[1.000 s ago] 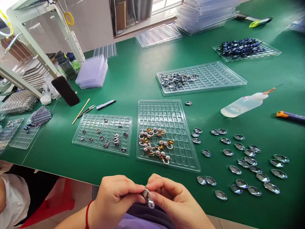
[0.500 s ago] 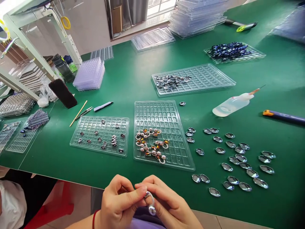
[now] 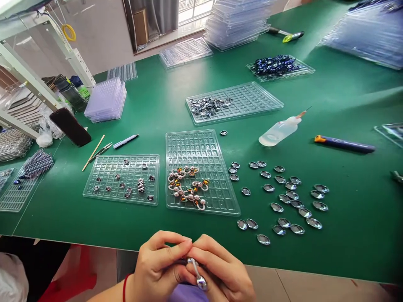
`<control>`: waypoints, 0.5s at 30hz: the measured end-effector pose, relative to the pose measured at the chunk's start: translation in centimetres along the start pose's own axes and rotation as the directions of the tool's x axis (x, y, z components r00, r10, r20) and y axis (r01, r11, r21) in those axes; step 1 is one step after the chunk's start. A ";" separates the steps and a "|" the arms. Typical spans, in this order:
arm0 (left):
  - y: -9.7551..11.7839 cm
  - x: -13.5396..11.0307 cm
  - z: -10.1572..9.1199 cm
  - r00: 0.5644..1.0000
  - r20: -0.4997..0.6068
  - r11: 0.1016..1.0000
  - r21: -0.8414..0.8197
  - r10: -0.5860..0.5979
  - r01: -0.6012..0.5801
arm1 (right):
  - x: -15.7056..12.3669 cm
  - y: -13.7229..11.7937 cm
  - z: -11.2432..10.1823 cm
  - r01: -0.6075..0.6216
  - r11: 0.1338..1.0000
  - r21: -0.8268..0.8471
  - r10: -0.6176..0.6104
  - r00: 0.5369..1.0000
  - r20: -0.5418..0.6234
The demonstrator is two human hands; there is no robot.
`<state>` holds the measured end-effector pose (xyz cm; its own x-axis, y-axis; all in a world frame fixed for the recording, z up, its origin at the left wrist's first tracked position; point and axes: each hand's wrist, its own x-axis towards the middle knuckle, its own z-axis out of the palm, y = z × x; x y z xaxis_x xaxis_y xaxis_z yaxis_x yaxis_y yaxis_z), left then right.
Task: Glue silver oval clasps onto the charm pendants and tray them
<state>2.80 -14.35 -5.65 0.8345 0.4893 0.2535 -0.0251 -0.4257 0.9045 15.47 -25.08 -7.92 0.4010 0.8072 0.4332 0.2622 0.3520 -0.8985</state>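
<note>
A green table (image 3: 151, 110) fills most of the view, with a stack of clear trays (image 3: 237, 23) at its far side. Closer in lies a large tray (image 3: 217, 176), curved beaded pieces (image 3: 197, 184) gathered in its nearer part; a smaller tray (image 3: 108, 166) sits just left of it. The left hand (image 3: 160, 262) and right hand (image 3: 220, 266) meet at the near edge, fingertips close together — thumbs and fingers of both pinching a curved silver piece (image 3: 201, 283) between them, its upper end partly hidden. Loose oval gems (image 3: 296, 204) lie scattered on the right.
</note>
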 end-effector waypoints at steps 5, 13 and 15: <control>-0.2 -0.3 -0.9 0.970 0.083 0.973 0.057 -0.230 0.225 | 0.2 -0.1 -1.0 0.075 0.976 -0.207 -0.053 0.993 0.106; -0.3 -1.7 0.4 0.616 0.378 0.635 -0.089 -0.691 0.767 | -2.4 1.1 -0.9 0.086 0.926 -0.368 -0.011 0.980 0.201; -1.3 -2.6 0.7 0.510 0.463 0.445 -0.251 -0.725 0.860 | -2.9 1.3 -0.8 0.062 0.935 -0.350 0.008 0.981 0.194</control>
<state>1.10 -15.61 -7.73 0.6984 0.2060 -0.6855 0.5684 0.4225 0.7060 15.36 -27.39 -10.26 0.2247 0.8868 0.4040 0.5768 0.2131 -0.7886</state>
